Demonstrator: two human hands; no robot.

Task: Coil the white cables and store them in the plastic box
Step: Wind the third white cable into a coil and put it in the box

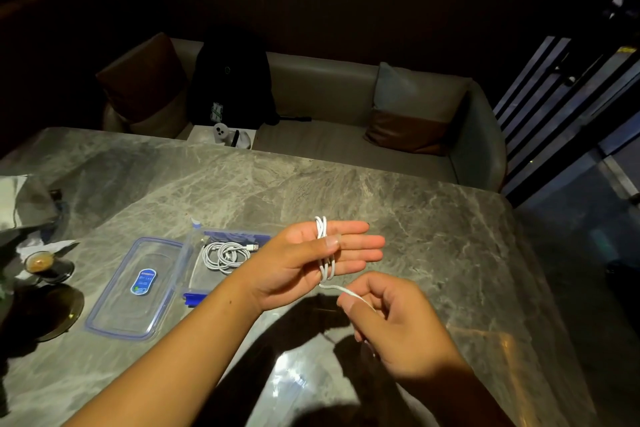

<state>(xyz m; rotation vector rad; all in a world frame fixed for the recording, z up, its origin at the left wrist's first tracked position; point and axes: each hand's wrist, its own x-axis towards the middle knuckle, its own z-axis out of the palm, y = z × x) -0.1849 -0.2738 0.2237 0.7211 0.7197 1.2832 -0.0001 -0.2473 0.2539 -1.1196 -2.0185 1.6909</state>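
Now, with the white cable [325, 250] looped round my flat, open left hand [304, 260], thumb pinning it, my right hand [391, 315] pinches the tail; keep wraps snug, plastic box [221, 253] waits beyond my left wrist.

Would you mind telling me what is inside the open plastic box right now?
The plastic box holds one coiled white cable, connector showing. The left hand and forearm cover the box's right side, so anything there is hidden.

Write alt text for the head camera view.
A person's left hand holds a white cable looped around its fingers while the right hand pinches the loose end. Left of them, on a marble table, an open plastic box holds a coiled cable, its lid alongside.
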